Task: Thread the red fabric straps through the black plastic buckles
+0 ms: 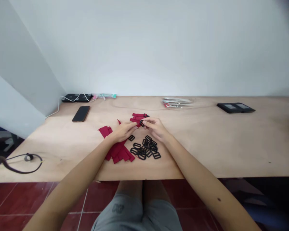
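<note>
Between the fingers of my right hand (156,128) is a black slide buckle (142,123), pinched at its side. My left hand (123,131) meets it from the left, its fingers closed on a short red strap (138,124) that reaches the buckle. Whether the strap passes through the buckle is too small to tell. Just beyond the hands lie red straps (137,115), one with a black buckle at its end. A pile of loose black buckles (146,148) sits nearer to me, with a single buckle (131,138) beside my left hand. More red straps (119,152) lie partly under my left wrist.
A phone (81,114) lies at the left of the wooden table (207,141). Behind it are a black box (74,97) and a white cable. Plastic packets (177,102) and a black two-part case (236,107) lie toward the wall. A looped dark cable (21,172) is at the left edge.
</note>
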### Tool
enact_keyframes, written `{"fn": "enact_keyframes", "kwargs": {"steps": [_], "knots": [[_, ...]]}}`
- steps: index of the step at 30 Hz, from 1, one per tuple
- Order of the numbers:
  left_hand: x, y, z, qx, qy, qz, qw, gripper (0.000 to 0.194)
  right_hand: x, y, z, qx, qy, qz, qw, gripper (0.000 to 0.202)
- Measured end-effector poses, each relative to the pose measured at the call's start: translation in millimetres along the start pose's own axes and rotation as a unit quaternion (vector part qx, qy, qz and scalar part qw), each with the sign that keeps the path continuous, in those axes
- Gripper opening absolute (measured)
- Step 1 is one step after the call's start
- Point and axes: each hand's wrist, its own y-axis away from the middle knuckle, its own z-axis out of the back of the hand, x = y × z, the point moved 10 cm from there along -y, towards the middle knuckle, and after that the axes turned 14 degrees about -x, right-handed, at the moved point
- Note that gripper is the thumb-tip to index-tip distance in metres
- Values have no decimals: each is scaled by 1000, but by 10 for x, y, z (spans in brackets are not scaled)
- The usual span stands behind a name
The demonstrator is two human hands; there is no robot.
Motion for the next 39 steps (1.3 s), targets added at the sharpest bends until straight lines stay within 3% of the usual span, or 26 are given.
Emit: {"fn": "enact_keyframes", "kwargs": {"steps": [7, 16, 20, 26, 31, 37, 39], "knots": [[-74, 2, 13, 4, 25, -18, 1000, 33, -124, 25, -46, 30, 11, -23, 999, 33], [-186, -27, -13, -40, 135, 29, 990, 33, -200, 82, -168, 25, -130, -107, 985, 34], [-208, -52, 22, -70, 159, 53, 983, 33, -204, 67, -141, 8, -158, -119, 980, 34], [-220, -53, 36, -78, 175, 65, 979, 32, -193, 112, -224, 42, -142, -116, 982, 35], [-237, -79, 64, -91, 170, 76, 978, 35, -151, 72, -199, 8, -107, -66, 992, 40], [-184, -92, 111, -111, 125, 93, 982, 36, 120, 41, -69, -48, -5, 109, 993, 36], [-163, -83, 127, -116, 118, 96, 982, 36, 169, 55, -54, -53, 19, 133, 989, 36]]}}
